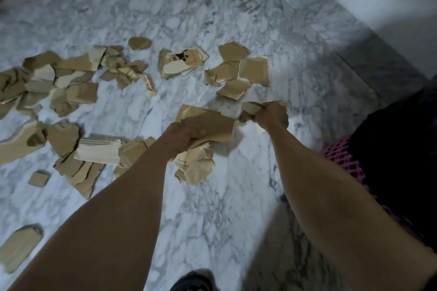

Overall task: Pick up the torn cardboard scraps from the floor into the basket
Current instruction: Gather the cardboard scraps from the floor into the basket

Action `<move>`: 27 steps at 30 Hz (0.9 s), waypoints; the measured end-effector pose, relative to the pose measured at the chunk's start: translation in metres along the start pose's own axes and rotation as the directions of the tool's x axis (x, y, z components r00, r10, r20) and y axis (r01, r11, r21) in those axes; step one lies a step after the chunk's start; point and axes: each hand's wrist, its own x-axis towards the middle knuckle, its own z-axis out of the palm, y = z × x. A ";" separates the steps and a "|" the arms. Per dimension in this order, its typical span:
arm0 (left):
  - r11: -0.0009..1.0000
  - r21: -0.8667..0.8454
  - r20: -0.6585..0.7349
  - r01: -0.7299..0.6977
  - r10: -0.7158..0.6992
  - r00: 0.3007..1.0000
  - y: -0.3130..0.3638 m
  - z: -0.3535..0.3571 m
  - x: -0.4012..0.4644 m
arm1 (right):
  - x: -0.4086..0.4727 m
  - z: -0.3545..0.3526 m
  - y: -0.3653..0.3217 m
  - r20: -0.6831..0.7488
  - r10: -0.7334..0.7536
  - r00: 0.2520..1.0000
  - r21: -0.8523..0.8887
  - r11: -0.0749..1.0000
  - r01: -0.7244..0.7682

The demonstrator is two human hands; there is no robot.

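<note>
Over marble floor [212, 208], left hand [182, 136] fingers clutching cardboard scraps [203, 125], right hand [272, 116] fingers gripping another scrap [249, 107]

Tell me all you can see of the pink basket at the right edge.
Only a strip of the pink basket shows, beside the right forearm. It looks like plastic with an open lattice of diamond holes. A black mass covers most of it, so its shape, depth and contents cannot be told. It seems to stand on the marble floor. Neither hand touches it.
</note>
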 end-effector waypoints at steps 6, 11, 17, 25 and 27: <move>0.987 0.156 0.004 0.045 -0.046 0.999 -0.004 -0.030 0.004 | 0.012 -0.019 0.004 -0.205 0.181 0.962 0.145 0.977 -0.153; 0.982 0.081 0.095 0.169 -0.176 0.980 -0.006 -0.061 0.017 | 0.044 -0.065 0.011 0.045 0.200 0.979 0.414 0.888 -0.201; 0.881 0.473 -0.105 -0.015 0.074 0.992 0.045 -0.004 0.054 | 0.035 -0.036 -0.029 0.160 -0.176 0.971 0.324 0.939 0.117; 0.606 0.792 -0.237 0.072 0.196 0.952 0.024 0.029 0.086 | 0.066 0.021 -0.067 0.301 -0.281 0.911 -0.244 0.901 0.358; 0.608 0.788 -0.260 0.100 0.180 0.949 0.029 0.031 0.081 | 0.055 0.023 -0.064 0.229 -0.290 0.929 -0.353 0.864 0.357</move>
